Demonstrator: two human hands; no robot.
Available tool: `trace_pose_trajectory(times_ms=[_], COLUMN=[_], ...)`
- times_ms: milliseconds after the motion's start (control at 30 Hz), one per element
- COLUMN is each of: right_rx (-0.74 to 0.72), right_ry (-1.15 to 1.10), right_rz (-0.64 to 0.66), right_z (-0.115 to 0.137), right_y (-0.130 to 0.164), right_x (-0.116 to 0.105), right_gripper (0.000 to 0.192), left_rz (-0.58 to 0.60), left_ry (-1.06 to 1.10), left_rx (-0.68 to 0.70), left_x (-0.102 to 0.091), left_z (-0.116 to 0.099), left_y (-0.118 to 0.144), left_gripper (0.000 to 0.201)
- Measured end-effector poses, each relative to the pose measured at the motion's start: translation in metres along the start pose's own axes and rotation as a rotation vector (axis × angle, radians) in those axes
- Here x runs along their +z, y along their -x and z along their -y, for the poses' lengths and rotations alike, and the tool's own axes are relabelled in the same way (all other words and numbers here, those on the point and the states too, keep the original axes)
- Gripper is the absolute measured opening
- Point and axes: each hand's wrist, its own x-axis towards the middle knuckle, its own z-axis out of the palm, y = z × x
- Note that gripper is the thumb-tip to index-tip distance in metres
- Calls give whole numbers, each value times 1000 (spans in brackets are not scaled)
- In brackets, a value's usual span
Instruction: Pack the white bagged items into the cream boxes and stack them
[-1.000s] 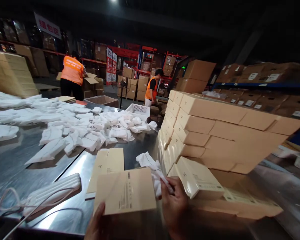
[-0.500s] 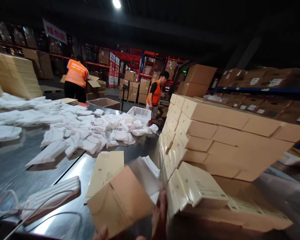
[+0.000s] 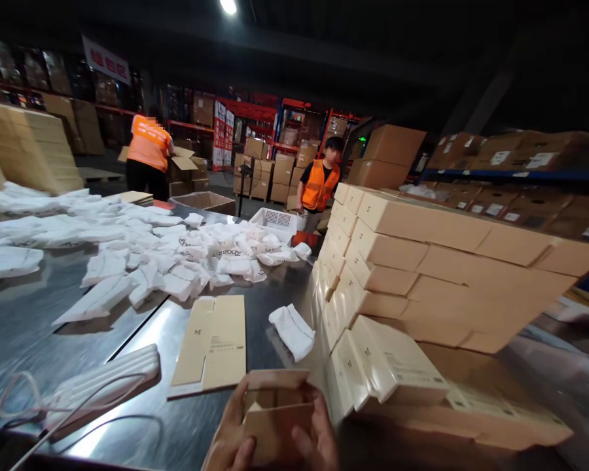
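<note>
A small brown cardboard box [image 3: 277,425], its top flaps raised, is held between my two hands at the near edge of the metal table. My left hand [image 3: 230,432] grips its left side, thumb on the near face. My right hand [image 3: 319,428] wraps the right side, thumb pressed on the front. Just beyond the box lies a white plastic packet [image 3: 293,332]. Flat folded cartons [image 3: 211,343] rest on the table to the left of it. The bottom of the held box is out of sight.
Many white packets [image 3: 142,248] cover the far left of the metal table [image 3: 177,428]. Stacked cartons [image 3: 397,261] rise on the right. A white ribbed object [image 3: 108,386] with a cable lies at left. Two people in orange vests stand beyond, near a white basket [image 3: 277,222].
The flat, blurred cardboard has become an open box shape between both hands, lower and closer to me. The white packet is now uncovered. The person at centre right has turned and shifted right.
</note>
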Motion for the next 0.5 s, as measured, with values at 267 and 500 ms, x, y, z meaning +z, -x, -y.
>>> trace_pose_trajectory(times_ms=[267,500], right_rx=[117,-825], right_ry=[-358,720], right_rz=[-32,-375], right_z=[-8,16], right_y=[-4,-11], right_x=[12,14], right_gripper=[62,39], left_rz=[-85,101], left_ry=[140,-46], left_rx=[6,94], left_x=[1,-6], left_z=[-1,-16], left_y=[-13,-8], left_gripper=[54,44])
